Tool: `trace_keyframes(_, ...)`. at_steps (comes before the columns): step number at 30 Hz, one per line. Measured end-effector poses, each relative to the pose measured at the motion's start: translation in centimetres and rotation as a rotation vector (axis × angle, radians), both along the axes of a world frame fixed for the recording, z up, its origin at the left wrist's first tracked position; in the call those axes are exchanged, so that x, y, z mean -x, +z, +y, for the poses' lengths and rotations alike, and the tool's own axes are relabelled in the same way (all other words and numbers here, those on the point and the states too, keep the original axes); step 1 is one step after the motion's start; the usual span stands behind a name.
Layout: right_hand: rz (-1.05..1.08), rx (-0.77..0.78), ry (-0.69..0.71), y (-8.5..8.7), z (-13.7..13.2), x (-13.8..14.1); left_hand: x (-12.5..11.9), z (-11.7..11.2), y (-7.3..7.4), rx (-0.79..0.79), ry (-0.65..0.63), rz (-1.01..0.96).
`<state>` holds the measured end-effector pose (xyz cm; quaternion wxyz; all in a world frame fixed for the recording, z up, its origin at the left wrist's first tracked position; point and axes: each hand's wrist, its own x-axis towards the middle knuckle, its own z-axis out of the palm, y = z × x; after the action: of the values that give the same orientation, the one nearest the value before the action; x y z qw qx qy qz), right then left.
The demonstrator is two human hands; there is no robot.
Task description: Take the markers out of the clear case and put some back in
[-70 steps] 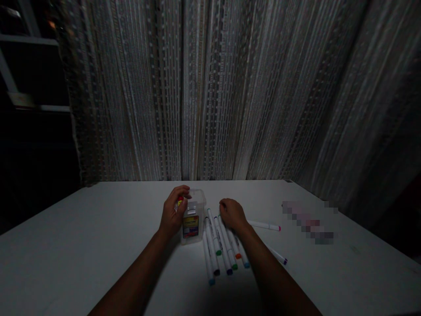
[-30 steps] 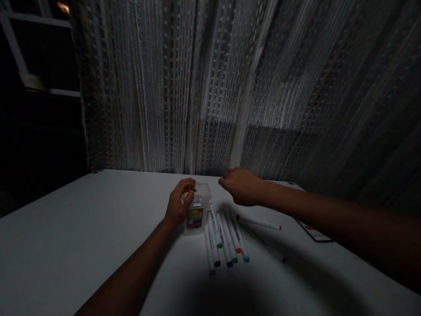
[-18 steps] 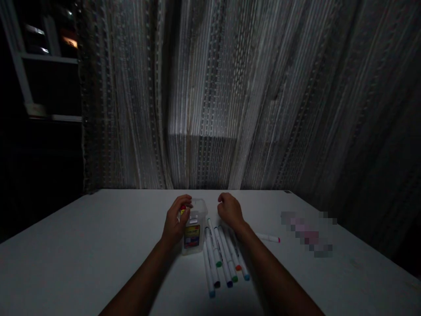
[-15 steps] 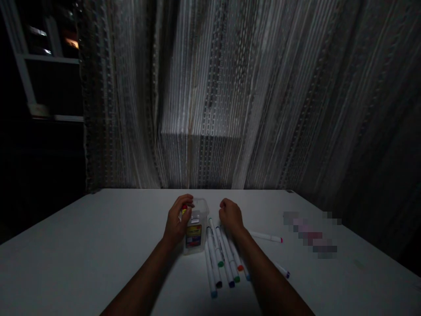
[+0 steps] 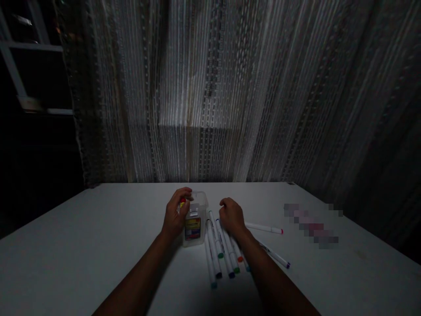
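Note:
A clear plastic box [image 5: 193, 239] with a colourful label lies on the white table, its top end pointing away from me. My left hand [image 5: 176, 213] is curled round its left side, thumb near the label and fingers toward the far end. A small red and yellow patch shows between thumb and fingers. My right hand [image 5: 231, 215] is closed above the far ends of several white markers [image 5: 217, 250]; whether anything is inside its fingers is hidden. The markers lie in a loose bunch right of the box, with coloured caps toward me.
Right of my right wrist lie a pink-capped marker [image 5: 265, 228] and a purple-capped marker [image 5: 276, 256]. Farther right on the table [image 5: 98, 228] is a blurred-out pinkish item [image 5: 311, 224]. A striped curtain [image 5: 210, 87] hangs behind the table, and a dark window [image 5: 36, 74] stands at left.
The view has tilted slightly down, so the table sits higher in it. More of the purple-capped marker shows beside my right forearm. Both hands hold nearly the same pose.

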<state>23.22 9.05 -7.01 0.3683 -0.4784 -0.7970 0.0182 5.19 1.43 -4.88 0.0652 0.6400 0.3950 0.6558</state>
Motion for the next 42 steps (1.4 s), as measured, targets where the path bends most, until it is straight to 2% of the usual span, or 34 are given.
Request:
trace_keyframes(8,0.008,0.046,-0.032,-0.1,-0.1,0.2,-0.1,-0.1,0.1,0.014,-0.003,-0.001)
trace_keyframes(16,0.037,-0.033,-0.017,3.0,-0.3,1.2,-0.1,-0.1,0.2,-0.01,0.017,0.027)
trace_keyframes(18,0.038,-0.026,-0.02,2.8,-0.3,1.3,-0.2,-0.1,0.2,-0.012,0.019,0.029)
trace_keyframes(25,0.031,0.02,-0.023,-0.2,0.0,0.3,0.0,-0.2,0.2,-0.008,0.019,0.023)
trace_keyframes(42,0.004,0.053,-0.038,0.1,-0.1,0.3,-0.1,-0.3,0.3,0.01,0.019,0.025)
